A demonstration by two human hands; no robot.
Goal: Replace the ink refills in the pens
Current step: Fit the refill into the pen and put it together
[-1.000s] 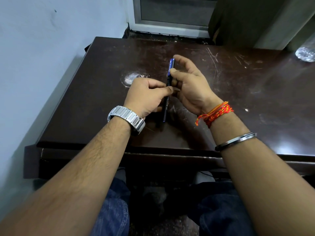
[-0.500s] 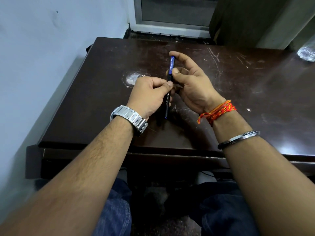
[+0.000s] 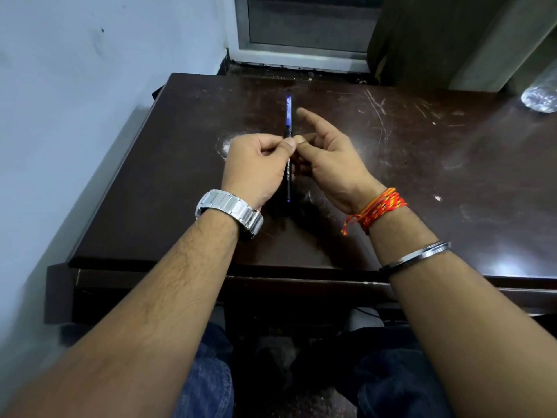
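**Mia:** How should this bit of the job go?

**Sam:** I think the pen (image 3: 288, 113) has to come open, so the old ink stick can come out. Start on the left. The left hand (image 3: 259, 164), the one with the shiny watch (image 3: 229, 211), pinches the pen at its middle with curled fingers. It should hold tight and not wiggle.

**Mia:** Where is the pen?

**Sam:** Up in the air over the dark worktop (image 3: 422, 176), right between the two hands. It points away from the person.

**Mia:** And the right hand?

**Sam:** The right hand (image 3: 328, 155) is pressed up close to the left one. Its thumb sits right by the pen. Its first finger sticks out straight, off the pen. I cannot tell if its other fingers hold the pen, because they are tucked behind it. I think it should take the far half and turn it slowly. No bending, so nothing snaps or drops.

**Mia:** What does the pen look like?

**Sam:** Long and thin. The far half is blue with small letters. The near half is black, with letters too and a tiny blue bit at the end. It looks all in one piece, and no ink stick shows.
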